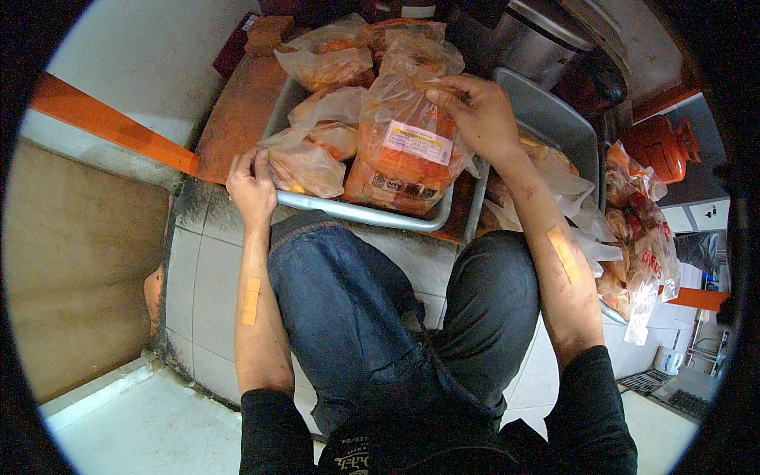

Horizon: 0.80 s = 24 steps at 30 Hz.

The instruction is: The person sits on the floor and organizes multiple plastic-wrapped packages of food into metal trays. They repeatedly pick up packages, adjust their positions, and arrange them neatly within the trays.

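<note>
My right hand pinches the gathered top of a labelled plastic bag with orange-red contents, perhaps marinated meat. That bag sits at the front of a grey plastic tub, over its rim. At the tub's left front corner, my left hand has its fingers curled at the rim, with the thumb against a smaller clear plastic bag. Whether it grips the rim or the bag is hard to tell. Behind lie more filled bags, partly overlapping one another.
A second grey tub with filled bags stands to the right. Further right are plastic bags with red writing and a red gas cylinder. A metal container stands behind. An orange-brown board lies under the tub, near the left wall.
</note>
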Motion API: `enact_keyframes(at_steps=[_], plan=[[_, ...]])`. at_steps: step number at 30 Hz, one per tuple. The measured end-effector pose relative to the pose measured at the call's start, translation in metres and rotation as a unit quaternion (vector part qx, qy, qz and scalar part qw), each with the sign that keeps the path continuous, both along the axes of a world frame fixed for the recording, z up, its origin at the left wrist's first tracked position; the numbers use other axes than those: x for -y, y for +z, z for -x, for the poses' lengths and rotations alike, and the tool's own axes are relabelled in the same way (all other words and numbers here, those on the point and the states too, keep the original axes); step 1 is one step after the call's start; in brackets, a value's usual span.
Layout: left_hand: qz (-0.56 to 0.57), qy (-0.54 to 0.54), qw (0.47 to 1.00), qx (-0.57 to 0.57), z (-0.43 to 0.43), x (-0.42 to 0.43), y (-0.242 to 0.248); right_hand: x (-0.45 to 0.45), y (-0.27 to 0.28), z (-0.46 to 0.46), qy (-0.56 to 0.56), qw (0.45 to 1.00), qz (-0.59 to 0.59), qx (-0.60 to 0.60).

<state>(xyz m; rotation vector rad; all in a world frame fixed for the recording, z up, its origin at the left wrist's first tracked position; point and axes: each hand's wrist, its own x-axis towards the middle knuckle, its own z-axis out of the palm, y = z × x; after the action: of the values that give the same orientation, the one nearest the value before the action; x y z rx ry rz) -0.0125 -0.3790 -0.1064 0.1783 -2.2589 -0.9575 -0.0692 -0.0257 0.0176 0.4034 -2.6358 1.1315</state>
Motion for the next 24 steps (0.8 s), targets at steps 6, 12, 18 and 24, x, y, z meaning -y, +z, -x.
enact_keyframes(at_steps=[6, 12, 18, 24], plan=[[0.000, -0.001, 1.000, -0.008, 0.000, -0.002, 0.001, -0.003, 0.002, 0.001, 0.012, 0.999, -0.017, 0.034], [0.006, -0.006, 1.000, -0.004, -0.001, -0.001, 0.003, -0.003, 0.008, -0.006, 0.202, 0.971, -0.006, 0.124], [0.026, -0.003, 0.999, -0.021, -0.002, -0.003, 0.005, -0.007, 0.017, -0.007, 0.166, 0.957, 0.098, 0.217], [0.019, 0.007, 1.000, 0.003, -0.002, -0.003, 0.006, -0.016, 0.022, -0.005, 0.079, 0.995, 0.045, 0.045]])
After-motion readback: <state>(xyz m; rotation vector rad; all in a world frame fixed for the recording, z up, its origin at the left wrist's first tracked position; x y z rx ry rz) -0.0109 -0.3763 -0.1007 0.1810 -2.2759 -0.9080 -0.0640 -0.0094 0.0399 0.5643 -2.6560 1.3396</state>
